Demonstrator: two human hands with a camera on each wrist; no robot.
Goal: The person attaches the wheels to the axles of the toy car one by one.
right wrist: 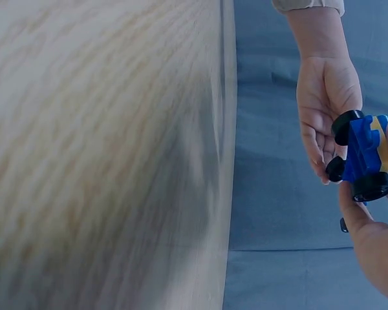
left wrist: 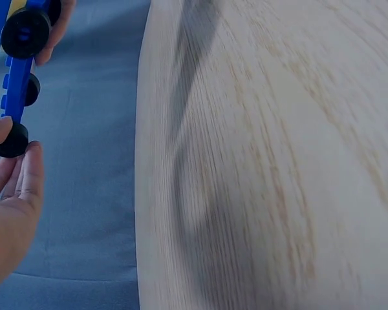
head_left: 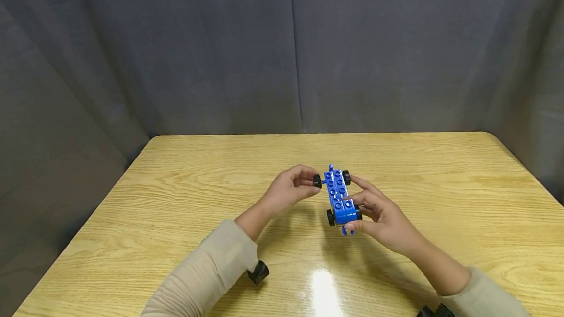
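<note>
A blue toy car (head_left: 338, 192) with studs on top and black wheels is held up over the table. My right hand (head_left: 387, 219) grips it from the right, its thumb at the near end and fingers along the side. From the left, my left hand (head_left: 288, 190) pinches a black wheel (head_left: 317, 180) between thumb and fingers. That wheel sits at the far left corner, where a short blue axle stub sticks out of the body. In the right wrist view, a yellow part (right wrist: 383, 143) shows at one end of the car.
The wooden table (head_left: 198, 180) spreads under both hands, and their shadows fall on it. Grey curtains (head_left: 211, 53) hang behind the table and at its sides. Black wrist-worn devices (head_left: 258, 272) show at the sleeves.
</note>
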